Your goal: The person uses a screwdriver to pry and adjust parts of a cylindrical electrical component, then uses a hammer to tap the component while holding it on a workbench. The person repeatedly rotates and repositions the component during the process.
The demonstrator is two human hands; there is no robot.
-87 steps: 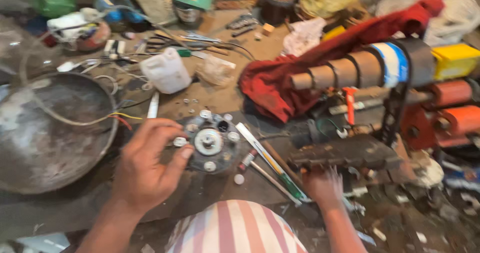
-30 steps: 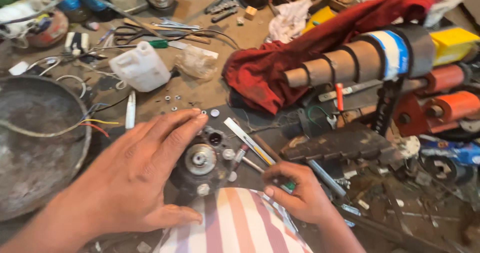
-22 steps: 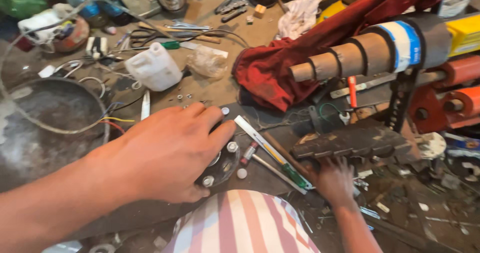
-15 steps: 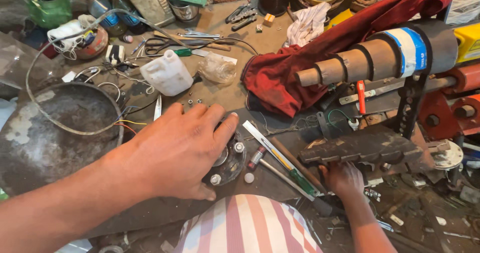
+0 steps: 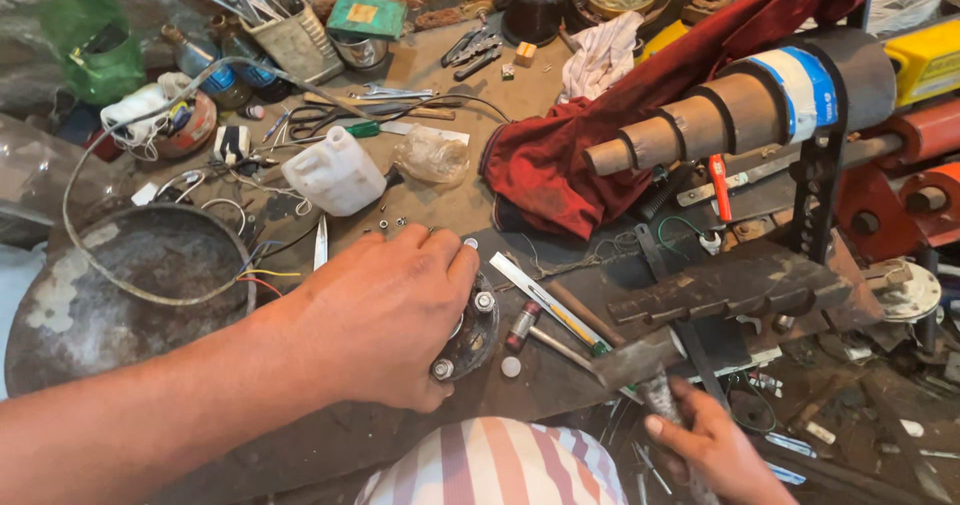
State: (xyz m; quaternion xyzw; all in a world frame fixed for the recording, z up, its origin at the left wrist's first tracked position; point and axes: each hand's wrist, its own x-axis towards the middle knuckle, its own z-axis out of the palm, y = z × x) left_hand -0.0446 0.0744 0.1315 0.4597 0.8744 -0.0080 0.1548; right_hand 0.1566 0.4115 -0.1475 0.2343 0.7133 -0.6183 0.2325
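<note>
My left hand (image 5: 385, 315) now lies flat over the motor hub (image 5: 468, 330), fingers spread, pinning it at the bench's six o'clock. My right hand (image 5: 715, 450) has dropped to four o'clock and closed around a hammer (image 5: 640, 365), so striking seems next.

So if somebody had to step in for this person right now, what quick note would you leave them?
Left hand: palm down over the round metal part with bolts on the workbench, covering most of it.
Right hand: low at the bench edge, gripping a grey metal tool.
Nearby: white plastic jug, red cloth, small loose nuts, a round metal pan at left.
Done: several bolts sit in the part.
Left: cannot tell, the hand hides the rest.
</note>
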